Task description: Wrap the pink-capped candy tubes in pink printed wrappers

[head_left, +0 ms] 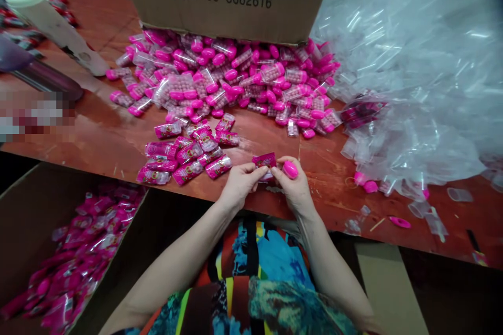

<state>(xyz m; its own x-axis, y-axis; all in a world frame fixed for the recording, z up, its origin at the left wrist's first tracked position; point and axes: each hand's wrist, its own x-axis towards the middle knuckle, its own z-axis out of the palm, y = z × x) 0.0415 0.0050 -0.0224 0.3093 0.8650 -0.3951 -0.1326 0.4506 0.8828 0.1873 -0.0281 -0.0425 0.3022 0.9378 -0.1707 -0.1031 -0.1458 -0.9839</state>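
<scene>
Okay, both hands meet at the near edge of the table (98, 138), just in front of the torso. Left hand (240, 182) comes in from lower left, forearm bare, wrist bent slightly up, thumb and forefinger pinched shut on a pink printed wrapper (264, 159). Right hand (296, 188) comes in from lower right, forearm angled inward, fingers curled closed round a candy tube (291, 169). Only the tube's pink cap end shows, poking up past the thumb; the body is hidden by the fingers. Wrapper sits between the two hands and touches both; cannot tell if it is round the tube. Backs of both hands face the camera, fingertips almost meeting.

Just left of the hands and a bit farther back, a cluster of wrapped tubes (184, 159) lies flat on the table. Behind that is a big heap of unwrapped tubes (236, 78), clear bodies with pink caps, reaching under a cardboard box (223, 5) printed with characters and a phone number. On the right is a pile of clear plastic (412, 89), with a loose pink cap (400, 222) on the table near its front edge. Lower left, below table level, an open carton (27, 209) holds wrapped pink pieces. Upper left, a pale cardboard roll (55, 23) lies on the table. A patch at the left edge is blurred out.
</scene>
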